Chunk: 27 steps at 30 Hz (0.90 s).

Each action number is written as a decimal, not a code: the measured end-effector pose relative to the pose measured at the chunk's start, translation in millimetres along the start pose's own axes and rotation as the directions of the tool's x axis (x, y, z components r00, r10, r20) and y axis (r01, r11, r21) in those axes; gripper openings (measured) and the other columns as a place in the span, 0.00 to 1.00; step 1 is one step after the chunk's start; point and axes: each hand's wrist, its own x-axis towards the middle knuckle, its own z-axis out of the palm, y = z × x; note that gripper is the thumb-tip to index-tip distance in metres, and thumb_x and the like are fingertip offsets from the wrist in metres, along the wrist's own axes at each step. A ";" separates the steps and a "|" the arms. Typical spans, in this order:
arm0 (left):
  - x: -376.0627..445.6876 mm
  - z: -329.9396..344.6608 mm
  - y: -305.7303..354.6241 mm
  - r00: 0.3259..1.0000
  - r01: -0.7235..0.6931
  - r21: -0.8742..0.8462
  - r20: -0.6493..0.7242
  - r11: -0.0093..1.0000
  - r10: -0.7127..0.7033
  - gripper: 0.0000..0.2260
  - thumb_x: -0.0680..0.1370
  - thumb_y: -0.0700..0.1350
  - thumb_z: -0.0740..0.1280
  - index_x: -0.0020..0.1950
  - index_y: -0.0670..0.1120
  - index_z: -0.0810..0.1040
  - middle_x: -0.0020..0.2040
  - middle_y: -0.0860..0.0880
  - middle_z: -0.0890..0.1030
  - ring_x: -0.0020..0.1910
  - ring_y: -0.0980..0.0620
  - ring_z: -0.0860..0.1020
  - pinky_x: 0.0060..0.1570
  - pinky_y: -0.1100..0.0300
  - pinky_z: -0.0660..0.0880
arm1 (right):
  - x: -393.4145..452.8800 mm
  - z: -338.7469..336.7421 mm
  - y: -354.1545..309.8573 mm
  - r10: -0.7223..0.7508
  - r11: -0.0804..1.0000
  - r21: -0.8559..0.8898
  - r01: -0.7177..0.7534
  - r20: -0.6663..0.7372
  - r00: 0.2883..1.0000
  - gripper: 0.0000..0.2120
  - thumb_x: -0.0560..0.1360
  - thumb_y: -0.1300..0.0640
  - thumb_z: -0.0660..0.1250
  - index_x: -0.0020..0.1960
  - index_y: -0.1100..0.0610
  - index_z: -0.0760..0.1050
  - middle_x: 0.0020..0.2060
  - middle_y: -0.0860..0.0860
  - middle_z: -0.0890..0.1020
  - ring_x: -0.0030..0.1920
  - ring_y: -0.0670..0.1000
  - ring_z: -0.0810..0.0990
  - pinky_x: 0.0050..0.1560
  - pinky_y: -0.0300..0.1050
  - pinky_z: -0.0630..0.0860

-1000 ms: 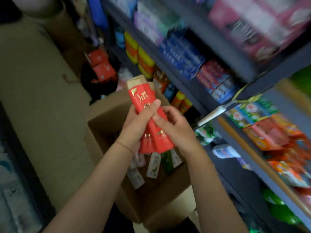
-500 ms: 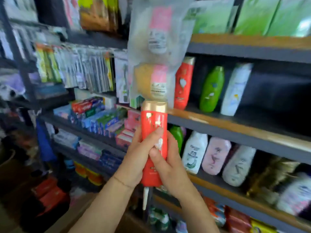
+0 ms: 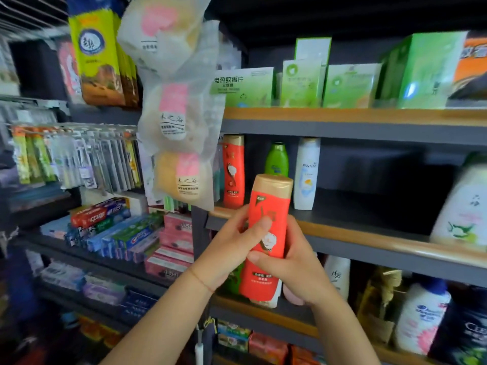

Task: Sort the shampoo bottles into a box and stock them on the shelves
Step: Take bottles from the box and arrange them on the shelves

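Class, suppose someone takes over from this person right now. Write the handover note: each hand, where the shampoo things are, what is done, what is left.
Left hand: grips the red bottle with the right.
Right hand: grips it lower down.
Bottle: upright, in front of the middle shelf.
Done: a matching red bottle, a green bottle and a white bottle stand there.
Left: shelve the held bottle, probably beside its match. The box is out of view.

The glossy red plastic shampoo bottle [image 3: 266, 233] has a satin gold cap; the shelf [image 3: 369, 233] edge looks wooden.
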 end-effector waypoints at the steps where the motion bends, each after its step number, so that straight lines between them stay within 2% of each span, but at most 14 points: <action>1: 7.2 -0.9 -1.3 0.999 0.013 0.004 -0.032 1.000 -0.012 0.30 0.70 0.72 0.66 0.62 0.54 0.79 0.58 0.51 0.84 0.59 0.51 0.82 0.58 0.55 0.78 | 1.1 -3.2 2.2 0.006 1.000 -0.008 -0.006 -0.026 1.000 0.35 0.63 0.55 0.81 0.66 0.48 0.70 0.58 0.54 0.82 0.59 0.56 0.82 0.59 0.63 0.78; 2: 17.1 -2.4 -5.0 0.995 0.028 0.000 -0.092 1.000 -0.028 0.30 0.72 0.74 0.61 0.62 0.54 0.80 0.59 0.52 0.84 0.60 0.52 0.81 0.62 0.52 0.76 | 3.4 -7.0 3.3 0.009 1.000 -0.024 -0.011 -0.052 0.999 0.35 0.63 0.55 0.81 0.65 0.48 0.70 0.56 0.52 0.83 0.57 0.55 0.82 0.57 0.60 0.80; 3: 27.9 -5.0 -10.8 0.985 0.038 0.034 -0.172 0.999 -0.032 0.28 0.75 0.71 0.59 0.62 0.53 0.81 0.60 0.52 0.83 0.61 0.52 0.80 0.66 0.50 0.73 | 6.1 -11.1 2.9 0.010 0.999 -0.047 -0.014 -0.078 0.997 0.34 0.63 0.55 0.81 0.64 0.48 0.70 0.55 0.51 0.83 0.56 0.53 0.83 0.55 0.55 0.81; 5: 50.8 -14.9 -24.9 0.939 0.028 0.287 -0.335 0.957 0.073 0.16 0.81 0.57 0.63 0.64 0.51 0.78 0.63 0.51 0.79 0.63 0.52 0.77 0.69 0.49 0.70 | 14.2 -20.7 0.2 -0.001 0.996 -0.090 -0.010 -0.123 0.992 0.33 0.63 0.55 0.80 0.64 0.48 0.70 0.52 0.48 0.84 0.53 0.50 0.84 0.50 0.48 0.82; 6: 62.6 -20.5 -32.7 0.921 0.034 0.454 -0.361 0.890 0.149 0.15 0.81 0.50 0.65 0.68 0.50 0.75 0.65 0.49 0.77 0.64 0.51 0.75 0.69 0.49 0.70 | 19.9 -25.8 -1.3 -0.009 0.994 -0.109 -0.006 -0.138 0.990 0.32 0.63 0.55 0.80 0.63 0.49 0.70 0.51 0.48 0.84 0.52 0.50 0.84 0.50 0.48 0.82; 7: 74.3 -24.9 -39.4 0.909 0.037 0.588 -0.355 0.808 0.217 0.20 0.80 0.45 0.66 0.71 0.48 0.71 0.67 0.48 0.75 0.66 0.49 0.74 0.69 0.48 0.70 | 25.7 -30.7 -3.9 -0.017 0.992 -0.127 -0.002 -0.145 0.989 0.31 0.64 0.56 0.81 0.63 0.49 0.70 0.51 0.48 0.84 0.51 0.49 0.84 0.50 0.49 0.82; 9: 97.0 -28.9 -49.8 0.887 0.049 0.714 -0.353 0.699 0.298 0.29 0.76 0.43 0.68 0.76 0.47 0.63 0.68 0.44 0.74 0.67 0.44 0.73 0.67 0.45 0.71 | 36.6 -38.2 -9.5 -0.028 0.989 -0.147 0.007 -0.141 0.990 0.29 0.67 0.60 0.81 0.62 0.50 0.70 0.50 0.47 0.84 0.51 0.48 0.84 0.50 0.48 0.82; 12: 127.9 -32.5 -56.2 0.827 0.192 0.748 -0.472 0.635 0.306 0.36 0.75 0.45 0.69 0.78 0.43 0.54 0.68 0.39 0.74 0.65 0.38 0.76 0.62 0.42 0.74 | 46.9 -44.4 -11.5 -0.032 0.989 -0.148 0.013 -0.130 0.991 0.28 0.68 0.61 0.79 0.62 0.50 0.70 0.50 0.45 0.84 0.51 0.48 0.84 0.49 0.46 0.82; 15: 145.6 -36.2 -54.0 0.802 0.288 0.717 -0.543 0.635 0.249 0.36 0.76 0.49 0.71 0.76 0.42 0.55 0.64 0.39 0.78 0.58 0.38 0.80 0.55 0.44 0.78 | 49.6 -47.0 -6.4 -0.026 0.989 -0.146 0.008 -0.124 0.992 0.28 0.68 0.61 0.79 0.62 0.49 0.70 0.49 0.44 0.84 0.51 0.47 0.84 0.49 0.46 0.81; 17: 152.7 -38.7 -50.4 0.805 0.324 0.706 -0.555 0.629 0.208 0.31 0.76 0.49 0.72 0.73 0.43 0.60 0.62 0.41 0.80 0.56 0.38 0.81 0.52 0.46 0.79 | 50.4 -48.1 -3.7 -0.014 0.991 -0.136 -0.002 -0.118 0.993 0.27 0.69 0.60 0.79 0.62 0.48 0.70 0.49 0.44 0.84 0.51 0.47 0.84 0.47 0.44 0.82; 19: 159.2 -41.4 -46.6 0.815 0.331 0.692 -0.552 0.642 0.175 0.25 0.75 0.48 0.73 0.67 0.43 0.66 0.61 0.42 0.80 0.56 0.39 0.81 0.52 0.47 0.78 | 51.5 -48.9 -2.2 -0.005 0.993 -0.122 -0.008 -0.112 0.994 0.28 0.69 0.60 0.79 0.63 0.48 0.70 0.50 0.45 0.84 0.51 0.46 0.84 0.46 0.42 0.82; 21: 165.8 -43.1 -44.7 0.833 0.312 0.669 -0.534 0.675 0.144 0.23 0.74 0.47 0.74 0.63 0.43 0.68 0.60 0.43 0.80 0.57 0.39 0.80 0.54 0.47 0.78 | 52.9 -48.9 -1.1 0.000 0.994 -0.109 -0.012 -0.109 0.994 0.28 0.69 0.59 0.78 0.63 0.48 0.70 0.51 0.46 0.83 0.51 0.46 0.84 0.47 0.42 0.82; 27: 178.9 -41.7 -42.7 0.848 0.295 0.616 -0.521 0.730 0.097 0.28 0.72 0.48 0.77 0.65 0.43 0.67 0.62 0.42 0.78 0.58 0.40 0.79 0.56 0.47 0.78 | 56.4 -48.8 0.8 0.007 0.997 -0.082 -0.016 -0.109 0.994 0.27 0.69 0.59 0.78 0.63 0.47 0.70 0.51 0.45 0.84 0.52 0.46 0.84 0.47 0.43 0.82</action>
